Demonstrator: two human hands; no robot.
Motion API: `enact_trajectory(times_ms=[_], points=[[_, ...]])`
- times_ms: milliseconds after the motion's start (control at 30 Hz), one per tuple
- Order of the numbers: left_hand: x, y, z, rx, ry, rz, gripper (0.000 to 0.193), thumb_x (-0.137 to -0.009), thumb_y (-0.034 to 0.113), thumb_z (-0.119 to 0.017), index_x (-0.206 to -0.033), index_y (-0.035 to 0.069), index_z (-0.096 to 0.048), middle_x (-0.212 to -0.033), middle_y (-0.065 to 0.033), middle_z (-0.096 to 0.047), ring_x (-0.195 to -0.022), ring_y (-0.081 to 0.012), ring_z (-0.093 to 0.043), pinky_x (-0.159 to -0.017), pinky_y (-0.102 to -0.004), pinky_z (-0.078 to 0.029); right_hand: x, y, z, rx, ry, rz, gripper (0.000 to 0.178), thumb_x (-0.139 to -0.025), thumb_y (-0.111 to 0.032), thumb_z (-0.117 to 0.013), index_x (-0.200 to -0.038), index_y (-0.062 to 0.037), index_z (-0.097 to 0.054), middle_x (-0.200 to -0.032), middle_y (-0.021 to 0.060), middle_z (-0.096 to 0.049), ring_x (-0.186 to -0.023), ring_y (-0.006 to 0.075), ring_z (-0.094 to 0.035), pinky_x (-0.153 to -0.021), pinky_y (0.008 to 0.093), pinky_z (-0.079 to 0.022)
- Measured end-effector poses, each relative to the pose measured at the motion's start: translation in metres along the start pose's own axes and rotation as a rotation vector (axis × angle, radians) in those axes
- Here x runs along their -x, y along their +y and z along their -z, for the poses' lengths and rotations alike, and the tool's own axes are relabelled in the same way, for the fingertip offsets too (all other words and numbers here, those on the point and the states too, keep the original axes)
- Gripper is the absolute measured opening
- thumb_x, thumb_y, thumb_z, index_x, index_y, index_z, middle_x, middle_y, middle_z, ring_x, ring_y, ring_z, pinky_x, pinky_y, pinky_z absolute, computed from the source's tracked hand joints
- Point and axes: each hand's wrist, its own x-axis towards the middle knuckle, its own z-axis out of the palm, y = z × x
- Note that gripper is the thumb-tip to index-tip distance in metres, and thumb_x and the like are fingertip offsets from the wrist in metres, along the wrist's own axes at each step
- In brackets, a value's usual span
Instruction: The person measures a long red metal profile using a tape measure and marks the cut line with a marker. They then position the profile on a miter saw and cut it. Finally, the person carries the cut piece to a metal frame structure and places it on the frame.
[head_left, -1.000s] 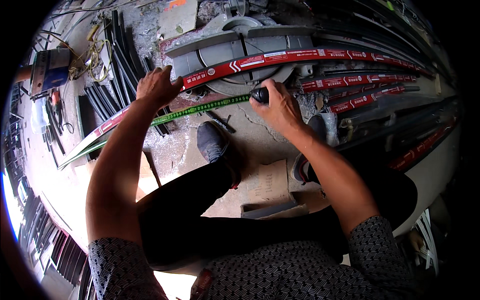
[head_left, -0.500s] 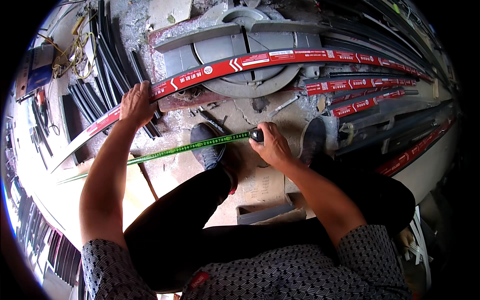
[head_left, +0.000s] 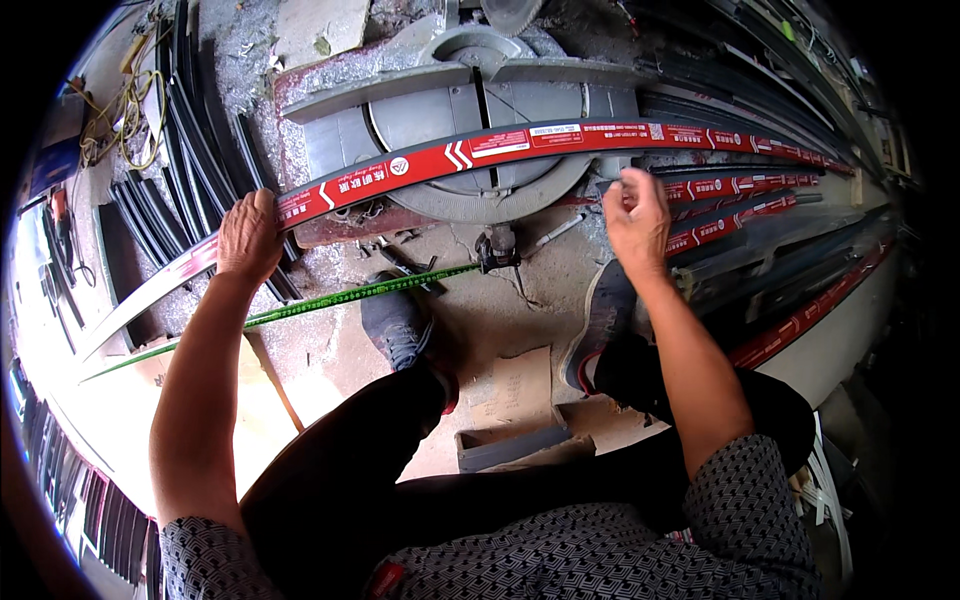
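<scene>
A long dark profile strip [head_left: 430, 166] with red printed film spans the view and appears bowed by the lens. It lies across the grey round saw table [head_left: 455, 195]. My left hand [head_left: 250, 237] is closed over the strip left of that table. The black tape measure [head_left: 497, 248] rests on the floor in front of the table, with its green blade [head_left: 350, 294] drawn out far to the left. My right hand [head_left: 636, 222] is raised just below the strip, to the right of the tape measure. Its fingers are loosely curled and apart, with nothing visible in them.
More red-filmed profiles [head_left: 720, 187] are stacked at the right. Black offcuts [head_left: 165, 215] lie at the left, near a yellow cord [head_left: 130, 125]. Both shoes [head_left: 395, 320] are on the floor, with a cardboard piece [head_left: 520, 383] and a grey channel piece [head_left: 515, 447] between my legs.
My right hand has let go of the tape measure and moved up and right toward the strip. The tape measure stays behind on the floor. My left hand still grips the strip.
</scene>
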Motion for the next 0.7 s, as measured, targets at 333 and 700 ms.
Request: enact_trajectory(times_ms=[333,700], points=[[-0.013,-0.007,0.003,-0.042,-0.003,-0.016,0.032,-0.082,0.010,-0.073,-0.101,0.006,-0.047,-0.095,-0.0169,-0.058,-0.096,-0.0385,-0.060,-0.085,-0.0494,-0.046,-0.118,0.067,0.050,0.753,-0.290,0.183,0.066,-0.081,-0.010,-0.071,-0.143,-0.0111,-0.050,-0.142,0.0145,-0.052,-0.136,0.0352,-0.046,-0.117,0.0468,-0.036],[-0.038,-0.023,0.001,-0.015,-0.001,-0.026,0.036,-0.080,0.001,-0.071,-0.107,0.005,-0.047,-0.098,-0.0179,-0.056,-0.098,-0.0403,-0.058,-0.088,-0.0498,-0.046,-0.140,0.068,0.046,0.814,-0.489,0.336,0.057,-0.073,0.001,-0.081,-0.121,-0.0054,-0.052,-0.119,0.0161,-0.059,-0.120,0.0366,-0.055,-0.105,0.0465,-0.044]])
